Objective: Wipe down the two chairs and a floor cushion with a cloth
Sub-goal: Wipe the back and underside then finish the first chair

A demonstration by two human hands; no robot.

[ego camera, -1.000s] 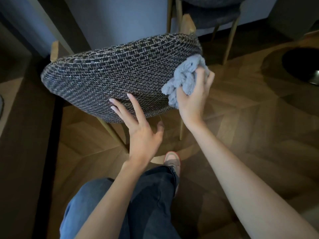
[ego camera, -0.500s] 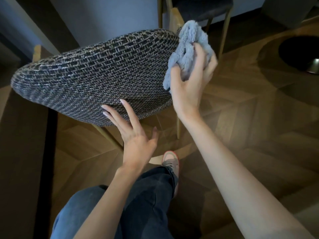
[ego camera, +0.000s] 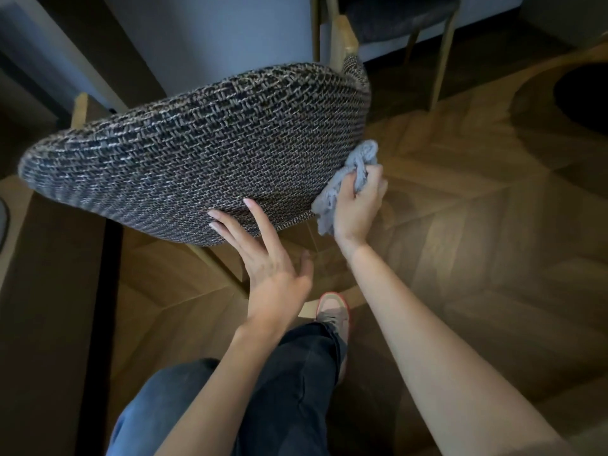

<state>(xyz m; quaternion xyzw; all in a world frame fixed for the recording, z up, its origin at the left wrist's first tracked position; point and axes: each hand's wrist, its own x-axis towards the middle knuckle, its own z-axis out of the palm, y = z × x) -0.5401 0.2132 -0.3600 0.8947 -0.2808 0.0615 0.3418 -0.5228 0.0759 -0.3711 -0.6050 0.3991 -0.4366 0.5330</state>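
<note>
Herringbone wood floor fills the frame, and over it sits the woven-seat chair, close up, with a second chair tucked behind by the wall. A dark round shape at far right is too dim to name. Left hand lies flat, fingers straight on the seat's near rim, steadying it. Right hand is clenched round the bunched grey-blue cloth, pressed to the seat's right edge. To do this stroke well, I'd say: brace firmly, follow the rim's curve with even pressure, and refold the cloth so a broad clean face meets the weave, not a knot.
</note>
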